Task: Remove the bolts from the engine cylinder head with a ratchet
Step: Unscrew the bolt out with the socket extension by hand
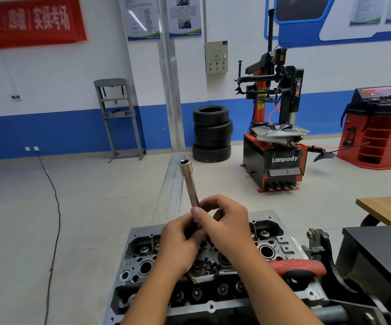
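Two hands meet above the cylinder head [210, 306]; the left hand [178, 240] and the right hand [227, 224] both curl their fingers round the lower end of a long socket extension [189, 184], which tilts upward with its open socket end on top; a red-handled ratchet [300, 266] lies across the cylinder head's right side, under the right forearm; stacked tyres [212, 134] stand by the wall.

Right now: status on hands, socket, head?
Both hands, left and right, grip long silver socket extension, socket end up. Grey metal cylinder head below. Red-handled ratchet idle on it.
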The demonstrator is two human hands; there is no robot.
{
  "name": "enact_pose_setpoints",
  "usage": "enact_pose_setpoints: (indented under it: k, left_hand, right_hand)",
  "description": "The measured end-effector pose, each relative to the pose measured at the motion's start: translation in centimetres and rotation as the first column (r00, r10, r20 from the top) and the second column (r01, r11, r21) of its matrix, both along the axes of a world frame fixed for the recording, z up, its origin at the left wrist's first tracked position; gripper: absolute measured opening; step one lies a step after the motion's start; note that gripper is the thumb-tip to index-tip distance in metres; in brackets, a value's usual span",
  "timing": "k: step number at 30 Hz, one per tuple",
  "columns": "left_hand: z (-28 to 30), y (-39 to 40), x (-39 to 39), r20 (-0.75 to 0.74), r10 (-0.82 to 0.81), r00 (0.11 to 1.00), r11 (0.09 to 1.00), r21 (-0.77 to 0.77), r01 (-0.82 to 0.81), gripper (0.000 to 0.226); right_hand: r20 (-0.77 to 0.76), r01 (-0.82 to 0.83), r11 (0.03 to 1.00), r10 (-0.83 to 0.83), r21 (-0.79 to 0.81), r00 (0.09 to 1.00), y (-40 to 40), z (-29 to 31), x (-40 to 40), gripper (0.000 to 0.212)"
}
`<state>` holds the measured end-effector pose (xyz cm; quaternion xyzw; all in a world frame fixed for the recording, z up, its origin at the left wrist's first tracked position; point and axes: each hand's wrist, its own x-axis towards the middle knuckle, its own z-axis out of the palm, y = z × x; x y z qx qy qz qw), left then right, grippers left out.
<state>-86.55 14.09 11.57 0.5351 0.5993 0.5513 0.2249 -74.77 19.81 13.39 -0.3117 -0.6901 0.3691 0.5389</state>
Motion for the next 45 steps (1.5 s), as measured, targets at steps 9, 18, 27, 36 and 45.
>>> enact_pose_setpoints:
  k: [9, 18, 27, 36, 45]
  left_hand:
    - [-0.38, 0.33, -0.12, -0.071, 0.004, 0.997, 0.996, -0.085, -0.01, 0.018]
    - [0.17, -0.06, 0.14, -0.082, -0.083, 0.993, 0.996, -0.031, 0.081, 0.042]
    - [0.08, -0.01, 0.03, -0.116, 0.036, 0.993, 0.995, -0.092, -0.047, 0.016]
    - [0.22, -0.11, 0.37, -0.086, 0.04, 0.995, 0.999, -0.001, -0.04, 0.047]
    - [0.33, -0.35, 0.27, -0.043, -0.118, 0.992, 0.987, -0.113, 0.113, 0.029]
  right_hand:
    - [-0.017, 0.091, 0.987, -0.09, 0.134, 0.996, 0.16, -0.22, -0.42, 0.024]
    - [0.009, 0.11, 0.982, -0.112, 0.157, 0.994, 0.58, -0.37, -0.53, 0.005]
    - [0.108, 0.067, 0.981, -0.088, 0.184, 0.99, 0.44, -0.45, -0.56, 0.017]
    - [0.105, -0.029, 0.997, 0.021, 0.072, 0.994, 0.45, -0.29, -0.47, 0.008]
    - [0.081, -0.009, 0.999, 0.005, 0.05, 0.997, 0.17, -0.12, -0.25, 0.023]
